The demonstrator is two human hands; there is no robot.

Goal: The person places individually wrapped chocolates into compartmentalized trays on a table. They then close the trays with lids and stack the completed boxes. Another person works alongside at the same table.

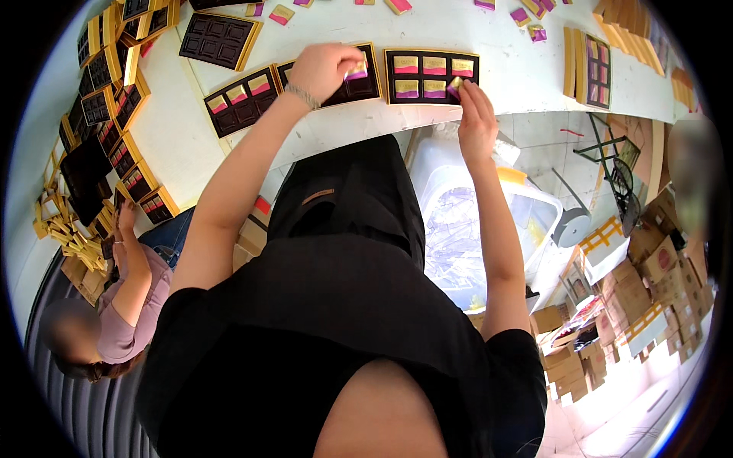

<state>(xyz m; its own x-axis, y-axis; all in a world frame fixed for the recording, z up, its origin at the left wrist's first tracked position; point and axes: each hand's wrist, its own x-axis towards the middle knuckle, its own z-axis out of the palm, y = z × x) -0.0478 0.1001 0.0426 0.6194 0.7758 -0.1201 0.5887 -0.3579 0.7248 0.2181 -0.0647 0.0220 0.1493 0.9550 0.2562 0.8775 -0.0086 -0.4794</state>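
Note:
My left hand (321,72) is closed, pinching a small gold-and-purple wrapped piece (356,72) over the middle box (372,53). That hand hides much of the box. With my right hand (477,126) I pinch another gold-and-purple wrapped piece (455,86) at the lower right compartment of the right-hand box (395,101), a dark tray with a gold edge. Its top row holds pink-and-gold pieces (407,64), and purple-and-gold ones (407,88) sit in the lower left and lower middle. The left-hand box (243,114) has pink-and-gold pieces along its upper row and bare lower compartments.
Loose wrapped pieces (527,15) lie along the table's far side. Dark trays (217,38) and stacked boxes (599,72) flank the work. At the left, a co-worker (137,305) reaches among piled boxes. A clear plastic bin (458,229) stands below the table edge.

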